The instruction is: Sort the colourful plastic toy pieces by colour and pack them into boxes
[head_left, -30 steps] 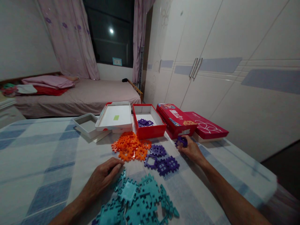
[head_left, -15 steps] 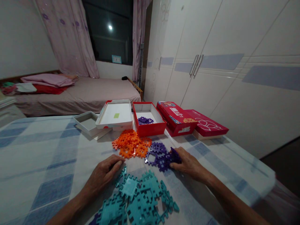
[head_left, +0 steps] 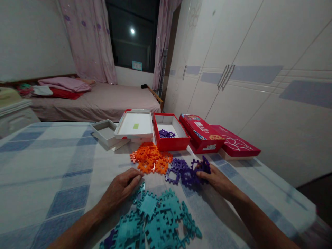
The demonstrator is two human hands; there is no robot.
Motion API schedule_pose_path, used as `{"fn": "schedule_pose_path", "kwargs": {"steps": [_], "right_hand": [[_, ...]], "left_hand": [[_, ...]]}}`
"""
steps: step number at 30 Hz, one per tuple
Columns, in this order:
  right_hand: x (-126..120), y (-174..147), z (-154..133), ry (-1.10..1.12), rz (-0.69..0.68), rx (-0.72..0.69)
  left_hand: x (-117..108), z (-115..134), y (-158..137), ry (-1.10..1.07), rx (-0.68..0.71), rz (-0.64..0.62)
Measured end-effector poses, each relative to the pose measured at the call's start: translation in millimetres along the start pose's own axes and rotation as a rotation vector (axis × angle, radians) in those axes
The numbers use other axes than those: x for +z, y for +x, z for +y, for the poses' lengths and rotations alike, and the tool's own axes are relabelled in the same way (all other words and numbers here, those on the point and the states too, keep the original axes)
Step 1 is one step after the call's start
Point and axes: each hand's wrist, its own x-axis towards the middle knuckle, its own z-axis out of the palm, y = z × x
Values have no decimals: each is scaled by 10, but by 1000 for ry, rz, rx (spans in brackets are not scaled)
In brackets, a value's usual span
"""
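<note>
My right hand (head_left: 218, 180) grips several purple interlocking plastic tiles (head_left: 204, 166) with cut-out windows and toothed edges, thumb on the near side. Beside it on the cloth lie more purple tiles (head_left: 178, 164). Resting on the tablecloth at the left, my left hand (head_left: 124, 183) has loosely bent fingers, the thumb a little apart, and nothing visible in it. Its fingertips are just in front of a pile of orange tiles (head_left: 149, 154). A larger heap of teal tiles (head_left: 163, 214) spreads between my forearms, with a purple piece at its lower left.
Behind the piles stand an open red box (head_left: 169, 143) with purple tiles inside, a white lid (head_left: 136, 126), a small grey-white tray (head_left: 103, 129), a closed red box (head_left: 201, 133) and a flatter crimson box (head_left: 240, 141). A wardrobe (head_left: 233, 103) rises beyond the table's right side.
My right hand has lifted slightly and shifted right with the purple tiles, which now show more spread apart. My left hand stays by the orange pile. The view has turned a little left.
</note>
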Motion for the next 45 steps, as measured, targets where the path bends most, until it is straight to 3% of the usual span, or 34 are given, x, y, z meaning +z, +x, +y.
{"fn": "schedule_pose_path", "kwargs": {"steps": [4,9,12,14,15,16,20,22,25,28,33,35,37,40,42,45], "right_hand": [[-83,413,-444,102,45,-98],[30,1155,-991,124,59,-192],[71,1364,-975,-165,276,-243],[89,1309,-819,-364,475,-293],[104,1231,-715,-419,508,-309],[127,1129,-604,-451,476,-317],[289,707,-191,-587,107,-232],[378,596,-52,-723,37,-215],[455,565,56,-846,38,-195],[449,580,74,-792,76,-153],[359,478,-22,-374,76,-80],[348,393,-101,-152,-11,-43],[376,309,-174,-71,-148,-33],[474,236,-220,-328,-225,-67],[539,235,-208,-525,-183,-86],[592,263,-175,-595,-143,-91]], "left_hand": [[-10,0,10,-16,-2,-11],[-17,10,11,-28,21,12],[-8,26,4,-14,42,39],[-3,31,4,-17,44,40],[-2,31,6,-24,42,43],[-3,28,10,-32,36,48],[-21,2,26,-27,10,17],[-29,-1,27,1,11,-24],[-31,16,19,22,16,-25],[-31,25,16,32,27,2],[-37,-34,38,65,36,-29],[-32,-53,40,64,43,-18],[-22,-54,36,58,51,-3],[-8,-28,25,50,49,7],[-3,-12,20,29,53,30],[-3,-3,18,-5,53,33]]}}
